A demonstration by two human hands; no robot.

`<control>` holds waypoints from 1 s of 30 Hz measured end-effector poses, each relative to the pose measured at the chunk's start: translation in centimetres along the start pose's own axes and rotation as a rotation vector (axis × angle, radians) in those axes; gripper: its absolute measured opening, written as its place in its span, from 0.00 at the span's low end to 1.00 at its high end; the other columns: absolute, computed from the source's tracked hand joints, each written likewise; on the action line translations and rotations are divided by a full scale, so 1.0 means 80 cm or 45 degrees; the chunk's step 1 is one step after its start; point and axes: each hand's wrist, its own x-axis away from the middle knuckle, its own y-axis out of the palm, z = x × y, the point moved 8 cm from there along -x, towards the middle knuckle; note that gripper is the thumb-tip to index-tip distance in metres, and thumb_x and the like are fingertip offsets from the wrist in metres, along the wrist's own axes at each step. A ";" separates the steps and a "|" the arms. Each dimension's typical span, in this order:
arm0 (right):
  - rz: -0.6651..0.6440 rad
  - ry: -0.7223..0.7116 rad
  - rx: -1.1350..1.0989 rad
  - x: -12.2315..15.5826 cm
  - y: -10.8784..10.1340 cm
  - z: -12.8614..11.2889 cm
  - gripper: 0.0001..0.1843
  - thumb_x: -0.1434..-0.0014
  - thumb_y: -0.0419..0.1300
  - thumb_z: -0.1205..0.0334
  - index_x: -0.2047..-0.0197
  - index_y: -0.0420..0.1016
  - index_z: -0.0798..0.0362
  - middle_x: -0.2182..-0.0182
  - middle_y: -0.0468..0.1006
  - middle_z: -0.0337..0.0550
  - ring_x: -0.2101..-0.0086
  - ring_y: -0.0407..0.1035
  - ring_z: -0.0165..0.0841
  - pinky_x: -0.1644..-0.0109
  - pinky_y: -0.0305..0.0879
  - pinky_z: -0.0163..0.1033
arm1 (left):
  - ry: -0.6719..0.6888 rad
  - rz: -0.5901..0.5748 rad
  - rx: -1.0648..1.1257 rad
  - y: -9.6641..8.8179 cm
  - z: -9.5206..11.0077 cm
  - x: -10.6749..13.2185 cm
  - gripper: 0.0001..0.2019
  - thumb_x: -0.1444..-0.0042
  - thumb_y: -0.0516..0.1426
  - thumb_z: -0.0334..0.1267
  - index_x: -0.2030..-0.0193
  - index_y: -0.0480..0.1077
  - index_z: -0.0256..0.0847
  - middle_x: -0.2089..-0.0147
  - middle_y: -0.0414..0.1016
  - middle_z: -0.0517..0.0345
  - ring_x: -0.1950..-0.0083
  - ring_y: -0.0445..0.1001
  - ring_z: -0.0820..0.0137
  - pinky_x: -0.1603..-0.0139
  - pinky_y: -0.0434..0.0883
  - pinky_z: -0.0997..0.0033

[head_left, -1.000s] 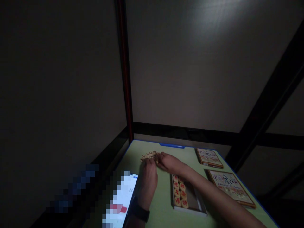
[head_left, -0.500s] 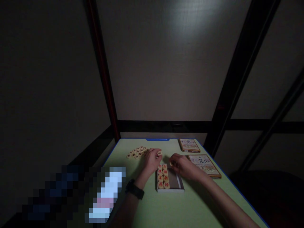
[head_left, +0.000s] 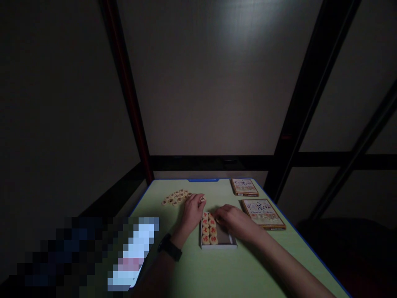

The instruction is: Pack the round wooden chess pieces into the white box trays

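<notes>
My left hand, with a dark watch on its wrist, pinches a round wooden Chinese chess piece just beyond the far left corner of a shallow box tray. Inside the tray, red-marked Chinese chess pieces lie in two columns along the left side. My right hand reaches over the tray's far part with its fingers curled down round a piece, mostly hidden by them, right of the columns. Left of my left hand, a group of dark-marked pieces lies on the table.
Two flat printed boxes lie along the right side of the green table, one behind the other. A pixelated bright patch shows at the left edge. A wall panel stands behind the table.
My right hand has lowered its piece into the tray, beside the far end of the red columns. My left hand keeps its piece at nearly the same place. The view has shifted slightly.
</notes>
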 end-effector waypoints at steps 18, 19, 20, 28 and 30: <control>0.146 0.080 -0.204 0.005 -0.017 0.022 0.12 0.43 0.52 0.77 0.59 0.69 0.54 0.64 0.75 0.45 0.63 0.68 0.32 0.60 0.59 0.34 | -0.178 -0.153 0.471 0.024 -0.006 -0.003 0.13 0.51 0.59 0.24 0.59 0.77 0.39 0.58 0.78 0.54 0.61 0.76 0.72 0.60 0.74 0.74; 0.171 0.087 -0.242 0.006 -0.022 0.024 0.12 0.42 0.52 0.77 0.58 0.69 0.54 0.63 0.75 0.45 0.63 0.68 0.32 0.60 0.59 0.34 | -0.198 -0.183 0.553 0.028 -0.007 -0.002 0.12 0.51 0.59 0.25 0.59 0.77 0.39 0.57 0.78 0.53 0.59 0.77 0.71 0.58 0.75 0.73; 0.184 0.092 -0.272 0.007 -0.025 0.026 0.12 0.42 0.52 0.76 0.57 0.69 0.54 0.63 0.75 0.45 0.63 0.68 0.32 0.60 0.59 0.34 | -0.217 -0.209 0.633 0.031 -0.007 -0.002 0.12 0.50 0.59 0.26 0.58 0.76 0.38 0.56 0.79 0.51 0.58 0.77 0.70 0.57 0.75 0.72; -0.004 0.040 -0.138 0.005 -0.007 0.012 0.13 0.42 0.54 0.74 0.55 0.71 0.53 0.64 0.77 0.45 0.62 0.70 0.34 0.61 0.59 0.34 | -0.366 -0.280 0.849 0.041 -0.022 0.001 0.16 0.51 0.60 0.29 0.52 0.74 0.35 0.61 0.80 0.52 0.62 0.79 0.68 0.60 0.76 0.70; -0.043 0.030 -0.060 0.003 0.003 0.010 0.11 0.41 0.53 0.73 0.57 0.72 0.54 0.65 0.77 0.45 0.62 0.70 0.34 0.61 0.59 0.35 | -0.367 -0.267 0.810 0.040 -0.024 0.002 0.16 0.52 0.60 0.28 0.54 0.75 0.35 0.59 0.80 0.51 0.62 0.79 0.69 0.61 0.76 0.71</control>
